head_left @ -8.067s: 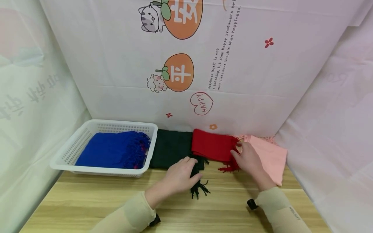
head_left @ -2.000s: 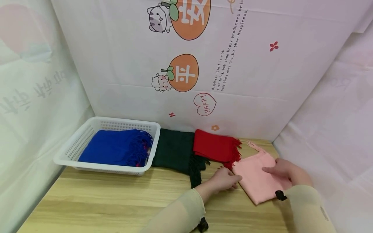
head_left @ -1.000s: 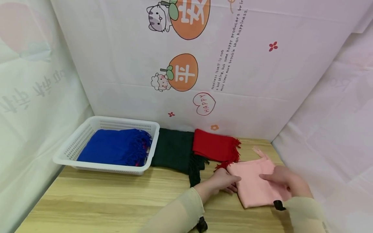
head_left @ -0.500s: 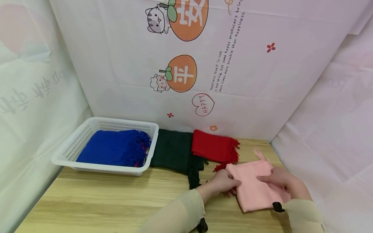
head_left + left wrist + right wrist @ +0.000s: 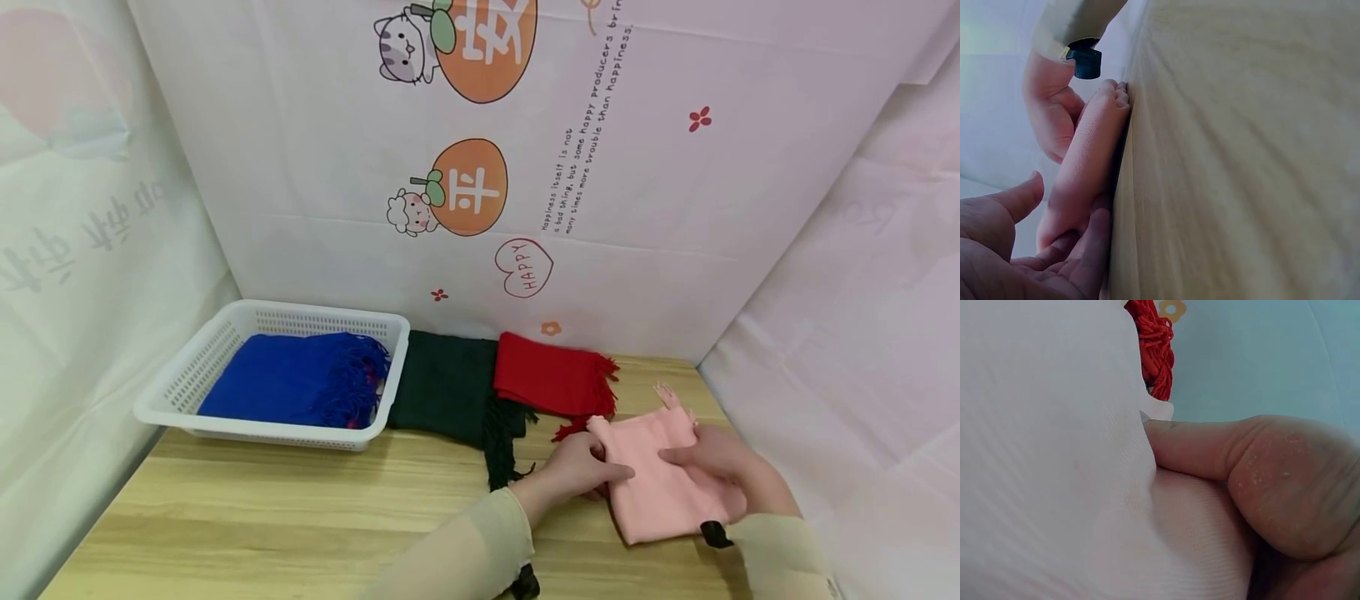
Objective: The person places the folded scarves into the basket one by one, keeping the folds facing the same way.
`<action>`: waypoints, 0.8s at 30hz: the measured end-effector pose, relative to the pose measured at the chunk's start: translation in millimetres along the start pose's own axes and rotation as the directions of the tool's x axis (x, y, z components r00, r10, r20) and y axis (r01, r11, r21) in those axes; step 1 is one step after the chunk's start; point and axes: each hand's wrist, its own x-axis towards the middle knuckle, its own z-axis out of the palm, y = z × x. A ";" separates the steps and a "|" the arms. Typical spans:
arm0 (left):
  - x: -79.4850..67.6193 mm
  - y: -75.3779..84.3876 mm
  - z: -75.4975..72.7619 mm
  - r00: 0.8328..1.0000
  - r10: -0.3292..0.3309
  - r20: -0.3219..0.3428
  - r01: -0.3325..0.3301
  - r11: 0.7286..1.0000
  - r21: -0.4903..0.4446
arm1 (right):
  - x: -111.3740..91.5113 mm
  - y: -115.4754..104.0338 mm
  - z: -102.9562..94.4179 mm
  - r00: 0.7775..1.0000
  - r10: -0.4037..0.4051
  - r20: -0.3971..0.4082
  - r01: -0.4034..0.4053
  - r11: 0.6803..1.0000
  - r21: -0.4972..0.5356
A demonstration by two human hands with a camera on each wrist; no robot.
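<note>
Pink and finely ribbed, the folded scarf (image 5: 656, 492) lies well right of the plastic basket (image 5: 258, 432), beyond the fringed red scarf (image 5: 546, 375). We see the left hand (image 5: 573, 467) touching its basket-side edge, thumb spread from fingers; the right hand (image 5: 723, 458) grips its other side, fingers mostly hidden. Right of the basket, on the backdrop (image 5: 645, 175), we read "HAPPY".

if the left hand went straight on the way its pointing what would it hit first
The pink cloth, whose edge the left hand touches; past that, the right hand seems in line, though depth is unclear.
</note>
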 end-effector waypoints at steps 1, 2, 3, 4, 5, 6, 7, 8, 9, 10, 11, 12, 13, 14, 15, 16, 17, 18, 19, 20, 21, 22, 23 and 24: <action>0.4 0.1 -0.1 1.000 0.005 0.002 -0.005 1.000 0.001 | 0.6 0.4 -0.1 1.000 -0.003 -0.002 0.003 1.000 -0.003; 1.1 -0.2 -0.1 1.000 0.007 0.001 -0.008 1.000 0.004 | 0.7 0.1 -0.4 1.000 -0.008 -0.006 0.008 1.000 -0.004; 1.7 -0.3 0.1 1.000 0.006 0.000 -0.006 1.000 0.003 | 0.7 -0.5 -0.6 1.000 -0.009 -0.012 0.009 1.000 -0.005; 2.4 -0.2 0.5 1.000 0.002 -0.005 -0.001 1.000 0.007 | 0.7 -0.9 -0.6 1.000 -0.012 -0.017 0.012 1.000 -0.010; 3.0 -0.2 0.9 1.000 -0.006 -0.010 0.006 1.000 0.006 | 0.9 -1.2 -0.4 1.000 -0.016 -0.023 0.016 1.000 -0.012; 3.5 -0.1 1.2 1.000 -0.012 -0.014 0.012 1.000 0.004 | 0.9 -1.7 -0.2 0.999 -0.020 -0.029 0.019 1.000 -0.013; 3.9 0.1 1.3 1.000 -0.015 -0.019 0.016 1.000 0.009 | 1.0 -2.3 0.0 0.999 -0.021 -0.035 0.021 1.000 -0.011; 4.2 0.1 1.4 1.000 -0.020 -0.024 0.020 1.000 0.006 | 1.1 -3.0 0.1 0.999 -0.025 -0.040 0.025 1.000 -0.008; 4.5 0.2 1.5 0.999 -0.023 -0.028 0.023 1.000 0.000 | 1.3 -3.6 0.4 0.999 -0.028 -0.043 0.028 1.000 -0.004; 4.7 0.3 1.5 0.999 -0.029 -0.033 0.029 1.000 -0.003 | 1.7 -4.4 0.3 0.998 -0.037 -0.045 0.036 0.999 -0.005; 4.8 0.2 1.4 0.999 -0.032 -0.037 0.031 0.999 -0.006 | 1.9 -5.5 0.6 0.998 -0.040 -0.046 0.040 0.999 -0.003; 4.8 0.4 1.1 0.999 -0.032 -0.041 0.032 0.999 -0.008 | 2.0 -6.6 0.7 0.998 -0.043 -0.047 0.043 0.999 -0.003; 4.8 0.4 1.0 0.998 -0.034 -0.044 0.034 0.999 -0.009 | 2.1 -7.5 0.7 0.998 -0.048 -0.048 0.048 0.999 -0.004; 4.8 0.4 1.0 0.998 -0.039 -0.046 0.039 0.999 -0.012 | 2.3 -8.4 0.8 0.997 -0.055 -0.046 0.055 0.998 -0.004; 4.8 0.4 0.9 0.998 -0.041 -0.047 0.041 0.999 -0.017 | 2.4 -9.2 0.7 0.997 -0.058 -0.046 0.058 0.998 -0.004; 4.7 0.4 0.8 0.998 -0.042 -0.047 0.041 0.999 -0.023 | 2.5 -9.7 0.9 0.997 -0.060 -0.044 0.060 0.998 -0.002; 4.6 0.4 0.8 0.998 -0.044 -0.047 0.043 0.999 -0.030 | 2.7 -9.9 1.3 0.997 -0.059 -0.044 0.059 0.998 0.000; 4.5 0.3 0.7 0.998 -0.044 -0.048 0.043 0.998 -0.037 | 3.0 -10.0 1.4 0.997 -0.064 -0.041 0.064 0.998 0.003; 4.7 0.0 0.8 0.998 -0.045 -0.050 0.043 0.998 -0.043 | 3.4 -9.8 1.7 0.997 -0.066 -0.043 0.067 0.998 0.003; 4.7 -0.2 0.8 0.998 -0.045 -0.052 0.043 0.998 -0.048 | 3.7 -9.8 2.1 0.997 -0.065 -0.041 0.065 0.998 0.012; 4.6 -0.3 0.6 0.998 -0.045 -0.052 0.042 0.997 -0.058 | 4.0 -9.6 2.5 0.997 -0.066 -0.041 0.067 0.998 0.016; 4.6 -0.5 0.6 0.997 -0.046 -0.055 0.042 0.997 -0.064 | 4.3 -9.5 3.0 0.997 -0.064 -0.042 0.065 0.998 0.023; 4.5 -0.6 0.4 0.997 -0.048 -0.056 0.044 0.997 -0.069 | 4.3 -9.7 3.4 0.997 -0.062 -0.042 0.064 0.997 0.035; 4.4 -1.1 0.3 0.997 -0.048 -0.057 0.044 0.996 -0.075 | 4.1 -10.1 3.7 0.997 -0.063 -0.036 0.065 0.996 0.056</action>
